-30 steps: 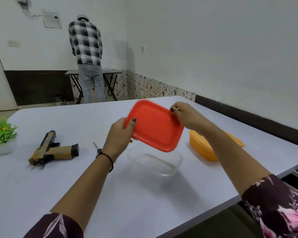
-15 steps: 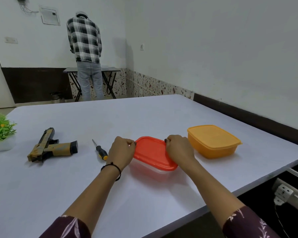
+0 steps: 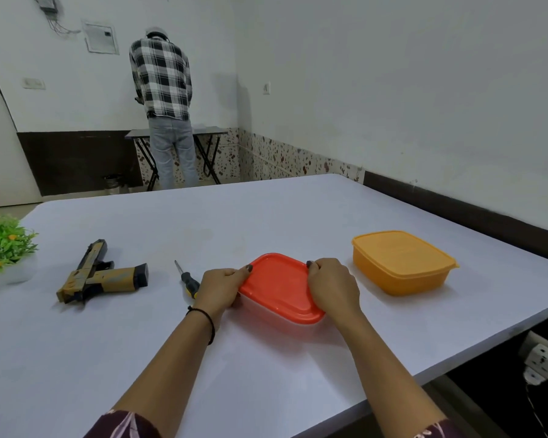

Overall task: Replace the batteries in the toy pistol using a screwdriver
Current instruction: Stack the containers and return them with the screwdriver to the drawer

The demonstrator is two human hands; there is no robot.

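Note:
A tan and black toy pistol (image 3: 100,275) lies on its side at the left of the white table (image 3: 203,229). To its right lies a screwdriver (image 3: 186,277) with a black and yellow handle, partly hidden by my left hand (image 3: 222,287). A clear plastic box with a red lid (image 3: 279,286) stands in front of me. My left hand grips the lid's left edge, thumb on top. My right hand (image 3: 331,287) grips the lid's right edge in the same way. What is inside the box cannot be seen.
A closed orange box (image 3: 402,262) stands to the right, near the table's right edge. A small green plant (image 3: 4,245) in a white pot sits at the far left. A person in a checked shirt (image 3: 162,83) stands at a folding table by the back wall.
One second ago both hands held the red lid in the air above the open clear box. The lid has come down onto the box, and both hands now rest pressed on its edges.

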